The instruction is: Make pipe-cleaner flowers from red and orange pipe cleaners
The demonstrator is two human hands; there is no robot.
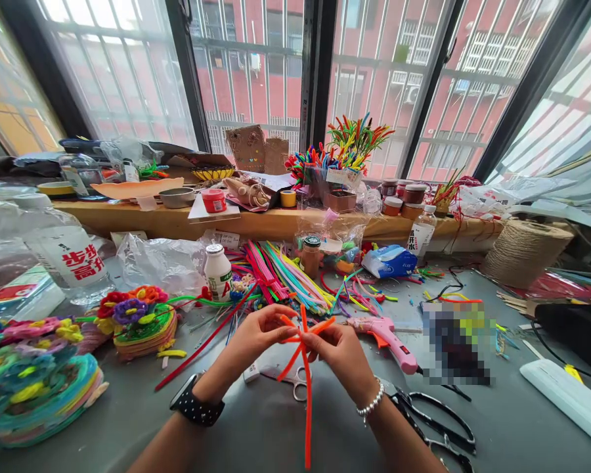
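Several orange pipe cleaners [307,407] cross at one middle point and spread out like a star, with one long end hanging down toward me. My left hand [263,332] pinches the star from the left, fingers closed on one of its arms. From the right, my right hand [335,351] grips near the crossing, thumb against it. Below the hands lie small scissors [299,384] on the grey table. A pink glue gun [387,338] rests just right of my right hand. Behind the hands is a heap of many-coloured pipe cleaners [295,276].
Pipe-cleaner flower baskets [44,394] stand at the left, near a large water bottle [64,253]. Black-handled scissors [440,420] lie by my right forearm. A twine spool [526,253] and a white bar [566,401] are at the right. A cluttered wooden ledge [256,226] runs along the back.
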